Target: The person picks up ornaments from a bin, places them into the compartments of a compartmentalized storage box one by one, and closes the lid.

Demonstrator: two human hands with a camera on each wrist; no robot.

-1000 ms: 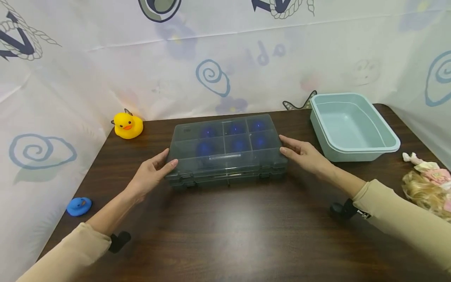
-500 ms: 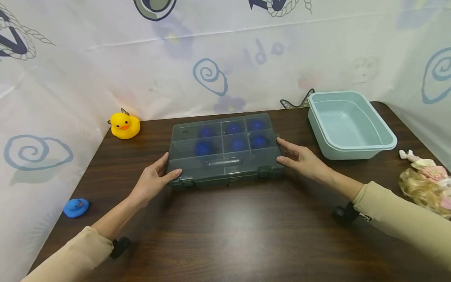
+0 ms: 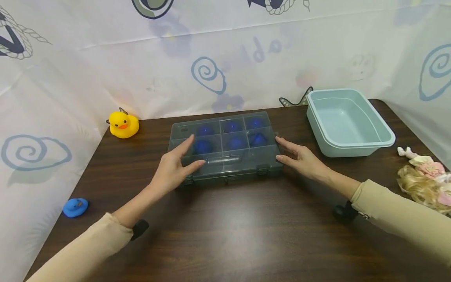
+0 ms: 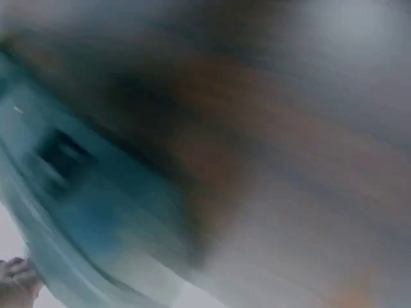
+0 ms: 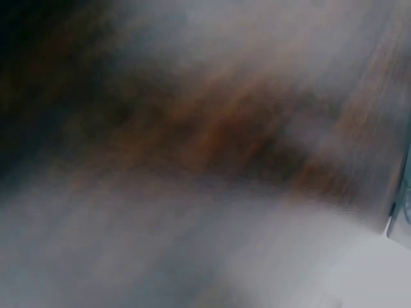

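Observation:
A see-through grey compartment box (image 3: 225, 161) lies on the dark table, its lid down and two front latches showing. Inside are several dark blue rounded things (image 3: 202, 147), blurred by the tinted lid. My left hand (image 3: 172, 166) is over the box's left front part, fingers and thumb spread, gripping nothing; whether it touches the lid I cannot tell. At the right edge, my right hand (image 3: 304, 160) has its fingertips and thumb against or close to the box. A blurred latch (image 4: 61, 157) on the box shows in the left wrist view; the right wrist view is mostly blurred table.
A pale blue-green tub (image 3: 352, 144) stands at the back right. Below it lies a blond-haired doll (image 3: 428, 174). A yellow rubber duck (image 3: 123, 125) sits at the back left and a blue duck (image 3: 75, 207) near the left edge. A patterned cloth (image 3: 225, 58) hangs behind.
The box has tipped down from its slightly raised front and lies flatter. My left hand has left the box's left edge and moved right over its lid. My right hand stays at the right edge.

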